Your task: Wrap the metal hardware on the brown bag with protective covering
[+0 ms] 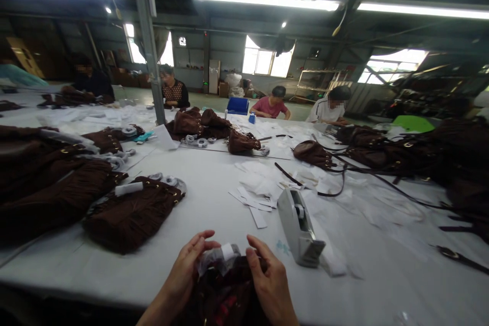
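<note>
At the front edge of the table stands a dark brown bag (225,290), upright between my hands, its mouth toward me with some red showing inside. Clear plastic and a white wrapped piece (227,251) lie at its top rim. My left hand (183,272) curves around the left side, fingers bent over the plastic. On the other side, my right hand (270,277) has its thumb and fingers at the rim, closed around the bag's edge. The lower part of the bag is dark and hard to make out.
A grey tape dispenser (300,229) stands right of my hands. Another brown bag (133,214) lies to the left, beside a larger brown pile (42,178). White paper strips (254,201), dark straps (288,174) and more bags lie beyond. Several people sit across the table.
</note>
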A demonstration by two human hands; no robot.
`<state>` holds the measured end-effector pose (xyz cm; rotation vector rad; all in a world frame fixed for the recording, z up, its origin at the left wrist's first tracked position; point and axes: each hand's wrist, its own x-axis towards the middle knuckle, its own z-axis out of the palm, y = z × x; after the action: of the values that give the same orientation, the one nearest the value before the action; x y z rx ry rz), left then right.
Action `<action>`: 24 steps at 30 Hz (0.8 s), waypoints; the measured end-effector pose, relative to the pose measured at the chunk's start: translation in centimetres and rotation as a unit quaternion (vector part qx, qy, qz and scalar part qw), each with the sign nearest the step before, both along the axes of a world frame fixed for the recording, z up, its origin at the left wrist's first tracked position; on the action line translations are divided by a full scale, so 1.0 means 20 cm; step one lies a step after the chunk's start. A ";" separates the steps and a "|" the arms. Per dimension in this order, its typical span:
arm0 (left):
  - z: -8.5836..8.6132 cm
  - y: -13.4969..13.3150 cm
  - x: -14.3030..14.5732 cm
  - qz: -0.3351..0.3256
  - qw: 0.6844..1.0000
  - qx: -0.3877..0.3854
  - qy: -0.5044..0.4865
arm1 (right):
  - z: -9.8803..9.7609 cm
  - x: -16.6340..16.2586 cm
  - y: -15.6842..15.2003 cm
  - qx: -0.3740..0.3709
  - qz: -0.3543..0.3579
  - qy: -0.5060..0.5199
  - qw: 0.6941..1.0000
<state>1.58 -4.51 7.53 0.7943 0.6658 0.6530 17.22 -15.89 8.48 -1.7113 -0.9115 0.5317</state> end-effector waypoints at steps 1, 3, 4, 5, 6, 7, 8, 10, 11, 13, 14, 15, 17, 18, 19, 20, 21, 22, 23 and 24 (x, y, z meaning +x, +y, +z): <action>0.01 0.01 -0.01 0.003 1.000 -0.007 -0.011 | -0.02 0.00 -0.02 -0.013 0.001 -0.032 0.999; 0.02 0.02 -0.03 0.012 1.000 -0.015 -0.020 | -0.07 -0.01 -0.04 -0.035 -0.002 -0.079 0.996; 0.01 0.03 -0.03 0.017 1.000 -0.014 -0.021 | -0.09 -0.02 -0.05 -0.041 -0.006 -0.097 0.994; 0.01 0.03 -0.04 0.022 0.999 -0.011 -0.022 | -0.11 -0.03 -0.05 -0.042 -0.011 -0.114 0.993; 0.00 0.04 -0.06 0.024 0.999 -0.008 -0.022 | -0.13 -0.03 -0.05 -0.039 -0.017 -0.129 0.991; -0.01 0.05 -0.07 0.026 0.999 -0.005 -0.022 | -0.15 -0.04 -0.05 -0.032 -0.022 -0.142 0.989; -0.03 0.05 -0.08 0.029 0.999 -0.004 -0.018 | -0.16 -0.05 -0.05 -0.024 -0.026 -0.149 0.988; -0.05 0.06 -0.10 0.033 0.999 -0.010 0.004 | -0.17 -0.05 -0.05 -0.005 -0.034 -0.147 0.988; -0.06 0.05 -0.10 0.027 0.999 -0.013 0.021 | -0.17 -0.05 -0.06 0.004 -0.038 -0.138 0.990; -0.08 0.05 -0.10 0.002 0.999 0.002 0.054 | -0.18 -0.03 -0.09 0.015 -0.053 -0.111 0.992; -0.08 0.05 -0.10 -0.016 0.997 0.023 0.065 | -0.18 -0.02 -0.10 0.017 -0.067 -0.101 0.992; -0.08 0.04 -0.09 -0.037 0.996 0.051 0.070 | -0.19 -0.01 -0.12 0.016 -0.085 -0.096 0.992; -0.06 0.04 -0.08 -0.067 0.989 0.109 0.070 | -0.21 0.02 -0.16 0.012 -0.123 -0.102 0.987; -0.06 0.04 -0.07 -0.076 0.986 0.129 0.069 | -0.22 0.04 -0.18 0.009 -0.139 -0.109 0.984; -0.05 0.04 -0.06 -0.081 0.984 0.143 0.069 | -0.24 0.05 -0.20 0.005 -0.151 -0.113 0.982; -0.04 0.04 -0.06 -0.083 0.981 0.157 0.073 | -0.26 0.06 -0.22 -0.002 -0.161 -0.113 0.981; -0.03 0.03 -0.07 -0.083 0.978 0.173 0.085 | -0.28 0.07 -0.24 -0.012 -0.166 -0.106 0.980; -0.02 0.03 -0.07 -0.087 0.972 0.194 0.104 | -0.30 0.07 -0.27 -0.026 -0.169 -0.091 0.981; -0.01 0.03 -0.08 -0.094 0.962 0.221 0.127 | -0.32 0.08 -0.29 -0.040 -0.169 -0.071 0.982; 0.00 0.02 -0.09 -0.102 0.950 0.255 0.152 | -0.34 0.08 -0.31 -0.053 -0.169 -0.048 0.983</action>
<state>-0.31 -4.07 7.49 1.4465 0.6887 0.5209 18.82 -22.03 1.65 -1.9519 -0.6480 0.2770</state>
